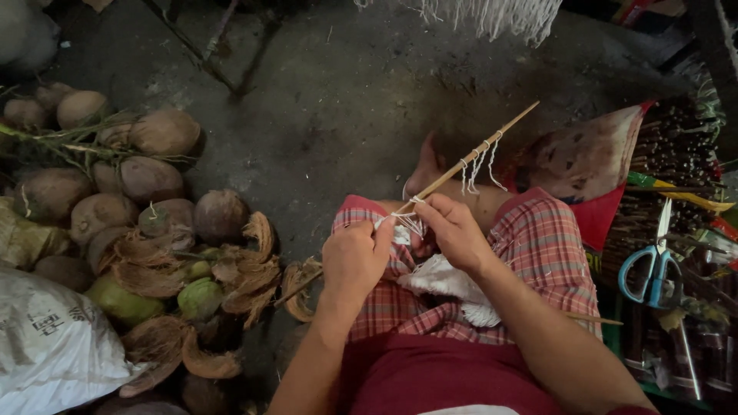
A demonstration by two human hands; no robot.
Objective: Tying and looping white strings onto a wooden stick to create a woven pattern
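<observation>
Dim concrete floor [346, 100], person seated on it, work held over the lap in red plaid cloth [538, 246]

Thin wooden stick [469, 157] runs diagonally from the hands up and to the right. White string [405, 223] is being knotted onto it right at the fingers. Left hand [355, 257] closed, pinching string against the low end of the stick. Right hand [455, 230] closed too, thumb and fingers nipping the strands just beside the left

Progress, as I read it: a few white loops [477, 165] already tied and hanging further up the stick, most of the stick bare, so early stage. Loose white bundle [450, 284] on the lap below the hands looks like supply not yet used

Outward: blue-handled scissors [653, 265] lying to the right on a pile of dark sticks [676, 154], well apart from the hands. Left side: heap of brown coconuts [146, 177], torn husk pieces [246, 269], white sack [46, 346]. White fringe [492, 15] hangs at the top edge
</observation>
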